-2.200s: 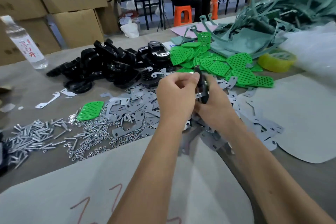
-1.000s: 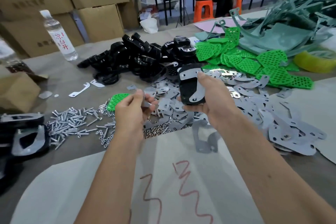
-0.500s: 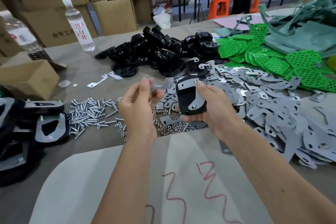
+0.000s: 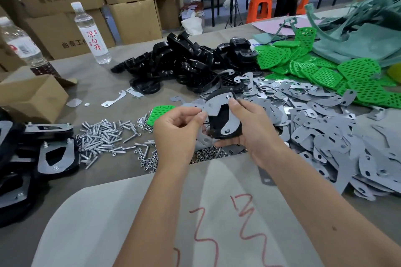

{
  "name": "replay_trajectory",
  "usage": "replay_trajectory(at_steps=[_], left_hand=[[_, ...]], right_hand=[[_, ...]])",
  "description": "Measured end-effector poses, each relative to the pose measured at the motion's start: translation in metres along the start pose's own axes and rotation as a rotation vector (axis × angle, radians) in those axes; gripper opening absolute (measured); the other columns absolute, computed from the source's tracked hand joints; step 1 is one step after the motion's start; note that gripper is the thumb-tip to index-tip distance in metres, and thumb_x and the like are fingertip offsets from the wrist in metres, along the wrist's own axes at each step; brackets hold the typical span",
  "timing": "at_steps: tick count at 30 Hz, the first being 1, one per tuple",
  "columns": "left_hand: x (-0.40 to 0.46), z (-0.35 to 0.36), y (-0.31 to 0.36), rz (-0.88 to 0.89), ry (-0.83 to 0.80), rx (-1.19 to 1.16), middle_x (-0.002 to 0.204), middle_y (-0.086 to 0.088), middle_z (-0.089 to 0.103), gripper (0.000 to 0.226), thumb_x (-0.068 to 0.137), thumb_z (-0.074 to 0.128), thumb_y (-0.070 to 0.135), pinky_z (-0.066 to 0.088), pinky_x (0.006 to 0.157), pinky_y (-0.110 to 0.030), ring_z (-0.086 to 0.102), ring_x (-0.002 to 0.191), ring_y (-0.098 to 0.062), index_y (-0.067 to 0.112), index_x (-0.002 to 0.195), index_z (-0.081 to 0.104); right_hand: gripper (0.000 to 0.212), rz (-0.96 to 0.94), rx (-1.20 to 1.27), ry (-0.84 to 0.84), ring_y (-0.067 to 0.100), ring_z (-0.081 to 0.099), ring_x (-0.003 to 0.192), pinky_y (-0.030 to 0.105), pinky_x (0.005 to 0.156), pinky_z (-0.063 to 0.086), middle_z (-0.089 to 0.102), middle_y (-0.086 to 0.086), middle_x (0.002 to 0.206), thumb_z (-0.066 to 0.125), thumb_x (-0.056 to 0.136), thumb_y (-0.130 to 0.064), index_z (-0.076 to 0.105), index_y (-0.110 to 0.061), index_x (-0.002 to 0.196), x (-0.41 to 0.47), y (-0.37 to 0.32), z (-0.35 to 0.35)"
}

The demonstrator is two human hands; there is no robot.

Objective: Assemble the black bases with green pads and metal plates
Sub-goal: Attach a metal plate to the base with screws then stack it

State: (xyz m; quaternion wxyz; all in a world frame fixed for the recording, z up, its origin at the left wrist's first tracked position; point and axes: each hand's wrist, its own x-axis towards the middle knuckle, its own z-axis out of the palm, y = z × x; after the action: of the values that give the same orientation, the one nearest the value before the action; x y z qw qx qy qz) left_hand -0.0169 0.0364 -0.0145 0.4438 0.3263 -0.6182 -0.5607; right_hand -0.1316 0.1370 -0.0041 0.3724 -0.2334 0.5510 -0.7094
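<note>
Head view, right hand: right hand [image 4: 249, 130] grasps the black base [image 4: 223, 119], a curved metal plate [image 4: 231, 122] already lying on it.
Left hand: left hand [image 4: 175, 130] pinches a second metal plate [image 4: 211, 107] against the base's 10 o'clock edge.
Step advice: line up the holes before reaching for screws [image 4: 104, 136].
Surroundings: loose plates [image 4: 325, 128] at 3 o'clock, green pads [image 4: 325, 71] at 1 o'clock, spare bases [image 4: 184, 65] at 12; nothing blocks the hands.

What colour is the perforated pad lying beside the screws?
Bright green, seen in the head view.
</note>
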Motion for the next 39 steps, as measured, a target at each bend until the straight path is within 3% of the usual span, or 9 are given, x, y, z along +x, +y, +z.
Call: replay_trajectory(at_steps=[4, 10, 15, 19, 22, 27, 30, 34, 39], left_hand=[[-0.002, 0.001, 0.003, -0.032, -0.001, -0.015, 0.067, 0.001, 0.074, 0.014, 0.085, 0.083, 0.006, 0.055, 0.063, -0.021, 0.066, 0.062, -0.009, 0.019, 0.079, 0.079], [-0.004, 0.002, 0.007, -0.273, 0.025, -0.272, 0.076, -0.005, 0.074, 0.016, 0.087, 0.08, 0.008, 0.054, 0.053, -0.022, 0.065, 0.06, -0.011, 0.019, 0.075, 0.079], [-0.006, 0.003, 0.007, -0.254, 0.0, -0.196, 0.068, -0.008, 0.072, 0.012, 0.087, 0.081, 0.005, 0.056, 0.05, -0.028, 0.065, 0.05, -0.014, 0.01, 0.08, 0.072], [-0.006, 0.002, 0.007, -0.256, -0.041, -0.158, 0.077, -0.018, 0.07, 0.016, 0.086, 0.081, 0.006, 0.061, 0.057, -0.037, 0.063, 0.059, -0.022, 0.015, 0.075, 0.073], [-0.007, 0.004, 0.007, -0.236, -0.053, -0.163, 0.078, -0.02, 0.07, 0.013, 0.087, 0.081, 0.006, 0.06, 0.055, -0.035, 0.064, 0.059, -0.022, 0.011, 0.078, 0.073], [-0.005, 0.005, 0.006, -0.217, 0.003, -0.159, 0.063, -0.003, 0.068, 0.013, 0.087, 0.079, 0.002, 0.059, 0.054, -0.032, 0.061, 0.049, -0.012, 0.008, 0.08, 0.07], [-0.005, 0.004, 0.006, -0.261, -0.031, -0.154, 0.066, -0.007, 0.067, 0.01, 0.088, 0.08, 0.005, 0.061, 0.057, -0.035, 0.061, 0.051, -0.015, 0.005, 0.083, 0.071], [-0.004, 0.003, 0.005, -0.232, -0.067, -0.077, 0.065, -0.006, 0.069, 0.013, 0.088, 0.081, 0.011, 0.054, 0.051, -0.024, 0.06, 0.05, -0.011, 0.003, 0.083, 0.071], [-0.004, 0.002, 0.002, -0.166, -0.107, 0.027, 0.059, -0.003, 0.066, 0.021, 0.086, 0.084, 0.016, 0.049, 0.048, -0.021, 0.057, 0.049, -0.011, 0.004, 0.078, 0.069]], right_hand=[[0.031, -0.017, -0.039, -0.002, 0.034, 0.078, 0.084, 0.044, 0.061, 0.062, 0.079, 0.012, 0.099, 0.053, 0.108, -0.035, 0.073, -0.012, 0.105, -0.002, -0.001, 0.001], [0.029, -0.037, -0.099, -0.013, 0.033, 0.077, 0.077, 0.041, 0.058, 0.062, 0.077, 0.013, 0.1, 0.052, 0.108, -0.034, 0.074, -0.018, 0.097, -0.005, -0.001, 0.003], [0.031, -0.049, -0.129, -0.01, 0.036, 0.077, 0.078, 0.042, 0.057, 0.062, 0.076, 0.016, 0.101, 0.051, 0.109, -0.033, 0.072, -0.015, 0.096, -0.007, -0.002, 0.004], [0.032, -0.049, -0.133, -0.006, 0.035, 0.077, 0.079, 0.042, 0.058, 0.062, 0.077, 0.015, 0.099, 0.05, 0.109, -0.033, 0.072, -0.016, 0.095, -0.007, -0.003, 0.004], [0.034, -0.06, -0.137, -0.017, 0.033, 0.077, 0.074, 0.038, 0.054, 0.061, 0.078, 0.011, 0.094, 0.05, 0.109, -0.033, 0.074, -0.024, 0.088, -0.009, -0.004, 0.006], [0.035, -0.073, -0.125, -0.023, 0.035, 0.077, 0.075, 0.039, 0.054, 0.061, 0.077, 0.014, 0.096, 0.051, 0.109, -0.032, 0.073, -0.024, 0.084, -0.008, -0.004, 0.006], [0.032, -0.086, -0.115, -0.037, 0.033, 0.076, 0.075, 0.039, 0.054, 0.061, 0.076, 0.016, 0.096, 0.051, 0.109, -0.031, 0.074, -0.02, 0.088, -0.007, -0.002, 0.005], [0.032, -0.104, -0.165, -0.044, 0.038, 0.076, 0.078, 0.042, 0.055, 0.062, 0.068, 0.028, 0.104, 0.054, 0.107, -0.034, 0.067, -0.004, 0.103, -0.004, 0.002, 0.002], [0.033, -0.124, -0.201, -0.018, 0.032, 0.072, 0.069, 0.039, 0.05, 0.059, 0.059, 0.036, 0.105, 0.056, 0.105, -0.036, 0.065, -0.006, 0.097, -0.002, 0.006, 0.0]])
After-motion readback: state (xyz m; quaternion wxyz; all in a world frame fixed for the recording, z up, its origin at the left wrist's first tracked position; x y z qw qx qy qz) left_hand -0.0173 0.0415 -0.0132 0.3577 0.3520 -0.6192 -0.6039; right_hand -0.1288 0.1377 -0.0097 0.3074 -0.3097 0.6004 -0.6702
